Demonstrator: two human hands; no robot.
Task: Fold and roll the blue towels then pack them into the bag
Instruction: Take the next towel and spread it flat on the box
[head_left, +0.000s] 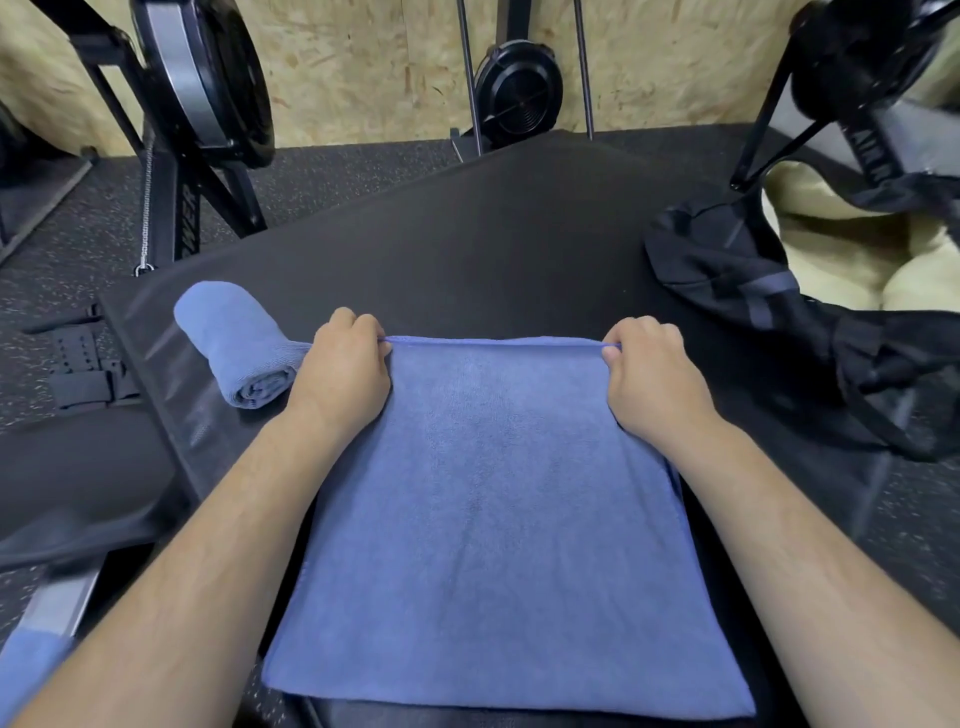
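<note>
The left hand (340, 364) and right hand (652, 374) each pinch the far edge of the flat blue towel (493, 519) on the black table (519, 234). The rolled towel (239, 348) lies to the left and the bag (753, 291) to the right. The left machine frame (187, 202) reads "WER", and the right machine frame (872, 150) reads "AIR".

A black padded platform (493, 249) sits on speckled black rubber flooring (322, 171). Beyond the platform, black fan-wheel exercise machines (519, 91) stand against a pale chipboard wall (363, 67).

On the black machine leg (188, 208) off to my left, white letters ran down it, and I could read "WER"; the start of the word was hidden. On the slanted machine bar (874, 148) to my right I read "AIR", and the letters after it were cut off.
</note>
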